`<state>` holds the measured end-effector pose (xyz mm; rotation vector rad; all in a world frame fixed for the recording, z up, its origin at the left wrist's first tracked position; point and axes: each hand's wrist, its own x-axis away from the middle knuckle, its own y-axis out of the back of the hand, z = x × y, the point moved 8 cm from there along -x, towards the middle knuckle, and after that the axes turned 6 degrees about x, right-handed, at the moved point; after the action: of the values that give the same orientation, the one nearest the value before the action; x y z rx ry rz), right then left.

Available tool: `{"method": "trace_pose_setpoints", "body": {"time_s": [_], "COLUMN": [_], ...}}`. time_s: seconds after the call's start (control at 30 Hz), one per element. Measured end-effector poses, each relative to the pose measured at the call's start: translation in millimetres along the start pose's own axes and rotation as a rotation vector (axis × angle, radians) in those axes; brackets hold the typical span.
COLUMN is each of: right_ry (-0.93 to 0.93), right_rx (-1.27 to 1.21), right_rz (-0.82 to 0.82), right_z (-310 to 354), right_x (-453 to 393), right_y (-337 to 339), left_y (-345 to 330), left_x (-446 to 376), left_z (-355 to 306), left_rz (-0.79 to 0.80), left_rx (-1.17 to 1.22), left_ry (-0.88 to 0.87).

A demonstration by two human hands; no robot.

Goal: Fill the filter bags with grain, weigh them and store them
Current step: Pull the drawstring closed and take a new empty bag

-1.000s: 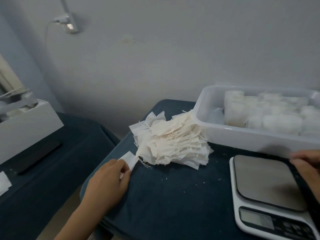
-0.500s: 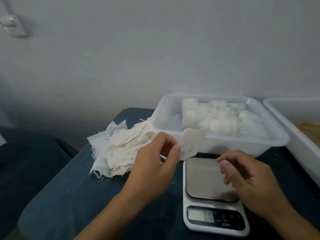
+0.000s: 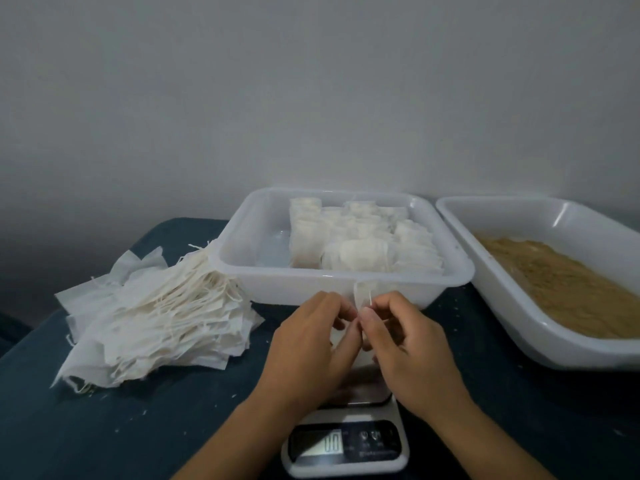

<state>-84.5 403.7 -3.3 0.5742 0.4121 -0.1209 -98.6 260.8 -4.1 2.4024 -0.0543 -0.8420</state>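
On the left of the dark blue cloth lies a loose pile of empty bags, flat and white, their strings trailing toward the back; crumbs and bits of thread speck the cloth near it. Just right of the pile, touching its far edge, stands a clear tub; inside it filled bags are packed in rows against the right and back walls, with the left part of the floor bare.

In front of the tub, the left hand and the right hand meet above the scale; both have their fingertips curled in and pinch one empty bag between them, the left at its left edge, the right at its right edge, a short string standing up by the right thumb. The bag is held upright in the air, over the scale's steel plate and before the tub's front wall; most of it is hidden by the fingers. The scale sits at the near edge of the cloth, its display lit; the digits are too blurred to read for certain.

At the far right, just beside the tub, a white tray holds tan grain spread across its floor.
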Motion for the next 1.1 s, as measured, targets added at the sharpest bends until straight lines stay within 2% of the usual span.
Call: {"method": "trace_pose_setpoints", "body": {"time_s": [0.27,0.57,0.87,1.1], "right_ry": [-0.073,-0.036,-0.111,-0.101], "right_rx": [0.030,-0.006,-0.219,-0.182], "right_rz": [0.030,0.048,0.067,0.047], "right_z": [-8.2,-0.3,2.6,2.7], "right_x": [-1.7,-0.4,-2.3,0.1], "right_y": [-0.5,0.1,2.0,-0.3], "left_y": [-0.4,1.4,8.1,9.2], "left_x": [1.9,4.2,2.6,4.2], "left_z": [1.9,-4.1,-2.6,2.5], "left_rz": [0.057,0.058,0.012,0.003], "left_rx": [0.107,0.175,0.328,0.402], "left_ry": [0.050,0.018,0.091,0.196]}}
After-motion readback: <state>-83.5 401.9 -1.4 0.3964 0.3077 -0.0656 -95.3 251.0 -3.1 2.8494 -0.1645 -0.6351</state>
